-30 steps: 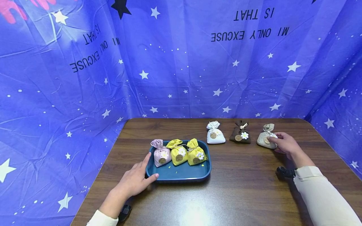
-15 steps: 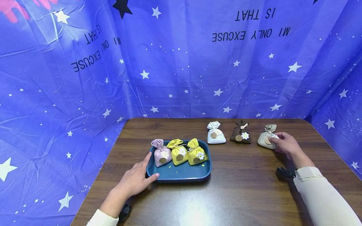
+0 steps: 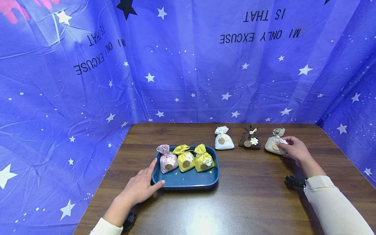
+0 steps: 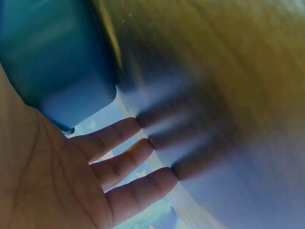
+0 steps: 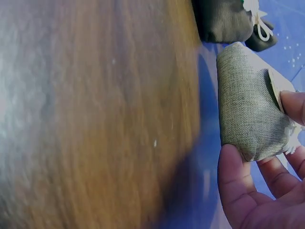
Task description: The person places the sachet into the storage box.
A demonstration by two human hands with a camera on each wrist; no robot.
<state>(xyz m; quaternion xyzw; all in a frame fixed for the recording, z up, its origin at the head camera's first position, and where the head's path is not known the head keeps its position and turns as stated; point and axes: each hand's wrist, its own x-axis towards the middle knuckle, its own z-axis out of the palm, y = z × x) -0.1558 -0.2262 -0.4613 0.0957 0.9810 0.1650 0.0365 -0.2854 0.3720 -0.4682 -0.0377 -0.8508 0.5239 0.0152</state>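
Observation:
My right hand (image 3: 296,151) grips a beige drawstring sachet (image 3: 274,143) at the right of the table. In the right wrist view, the thumb presses by the round label of the woven sachet (image 5: 245,105), with fingers curled along its side. At the left end of a dark blue tray (image 3: 188,186), my left hand (image 3: 142,186) lies with fingers extended, index finger and thumb at the rim. The left wrist view shows the palm and three fingers of that hand (image 4: 62,167) beside the tray wall (image 4: 71,62), fingertips on the tabletop.
Inside the tray stand a lilac sachet (image 3: 168,161) and two yellow sachets (image 3: 185,163). A white sachet (image 3: 224,142) and a dark brown sachet (image 3: 249,138) are at the back, left of the beige one. A blue star-printed curtain (image 3: 188,65) surrounds the wooden table (image 3: 246,195).
The beige sachet and my right hand have shifted slightly left, toward the brown sachet. My left hand and the tray stay put.

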